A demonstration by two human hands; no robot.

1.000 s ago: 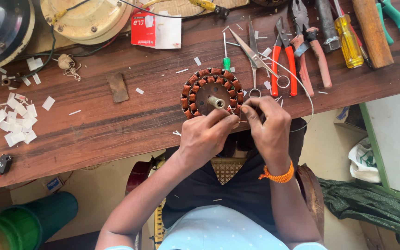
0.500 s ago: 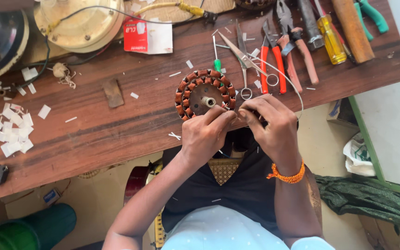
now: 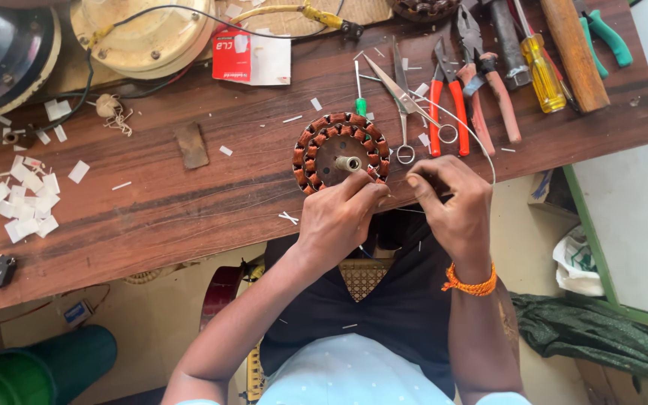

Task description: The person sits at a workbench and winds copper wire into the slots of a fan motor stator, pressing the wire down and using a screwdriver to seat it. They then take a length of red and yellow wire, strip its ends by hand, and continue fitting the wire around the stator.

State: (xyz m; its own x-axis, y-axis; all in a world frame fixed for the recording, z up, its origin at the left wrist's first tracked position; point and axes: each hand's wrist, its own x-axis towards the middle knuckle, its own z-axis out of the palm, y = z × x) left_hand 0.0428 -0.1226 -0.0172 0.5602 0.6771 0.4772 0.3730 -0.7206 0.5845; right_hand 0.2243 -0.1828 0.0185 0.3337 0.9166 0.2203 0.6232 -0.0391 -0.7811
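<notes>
A round motor stator with copper-coloured coils and a short metal shaft at its centre lies near the front edge of the wooden workbench. My left hand rests against its near rim, fingers curled on the lower right coils. Just to the right, my right hand pinches a thin white wire that loops up and back over the bench. An orange thread band sits on my right wrist.
Pliers with red handles, scissors, a yellow screwdriver and a wooden handle lie at the back right. White paper slips are scattered left. A red and white box and fan motor housings stand behind.
My right hand has drawn away from the stator to the right, pulling the thin wire with it. My left hand stays on the stator's near rim.
</notes>
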